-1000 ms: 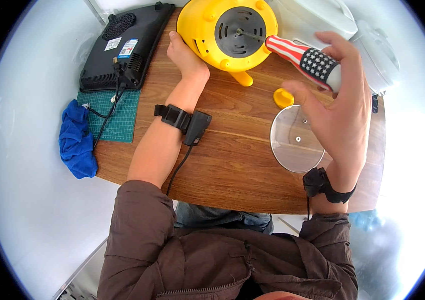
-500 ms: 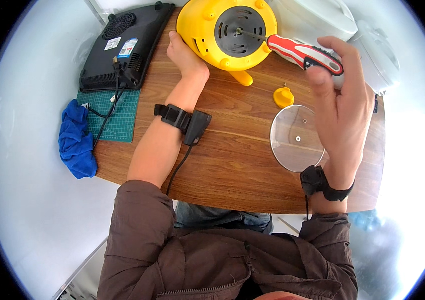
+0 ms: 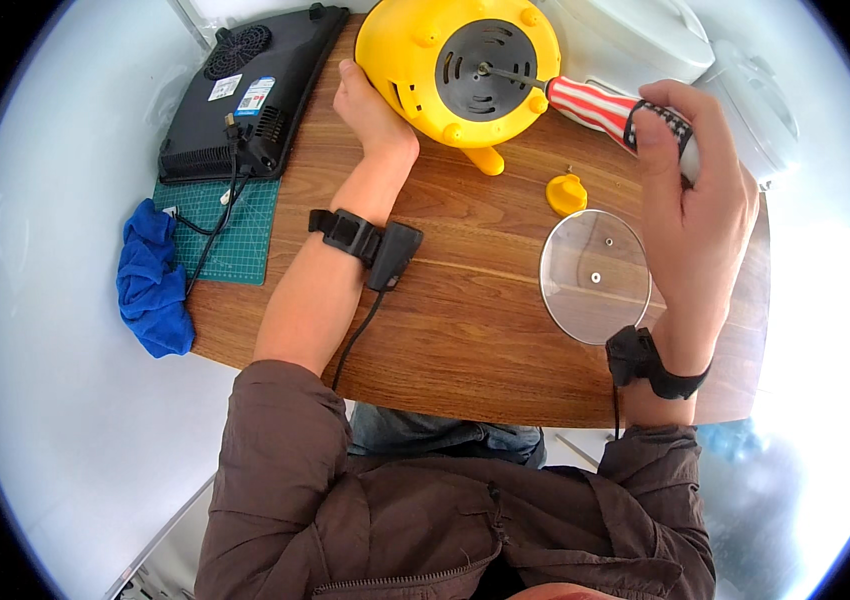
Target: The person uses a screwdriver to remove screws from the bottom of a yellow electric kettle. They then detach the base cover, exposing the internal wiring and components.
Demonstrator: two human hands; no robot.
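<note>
At the top a yellow electric pot (image 3: 445,128) lies tipped with its underside toward me, showing a round black vented plate (image 3: 485,100) and small yellow feet. My left hand (image 3: 377,115) supports its left side; the thumb shows, the other fingers are mostly hidden. Closed around a screwdriver (image 3: 595,108) with a red, white and dark star-patterned handle is my right hand (image 3: 695,200). The screwdriver's metal shaft slants left, its tip at the centre of the black plate. Below lie a yellow knob (image 3: 566,195) and a round glass lid (image 3: 585,300) with a small central hole.
An upturned black appliance (image 3: 275,60) with its cord rests partly on a green cutting mat (image 3: 245,250) at the left. A blue cloth (image 3: 153,290) hangs at the table's left edge. White appliances (image 3: 635,40) stand at the back right.
The screwdriver handle has turned in my right hand, so its starred side now faces up. The pot has shifted slightly right. My left arm stays in place.
</note>
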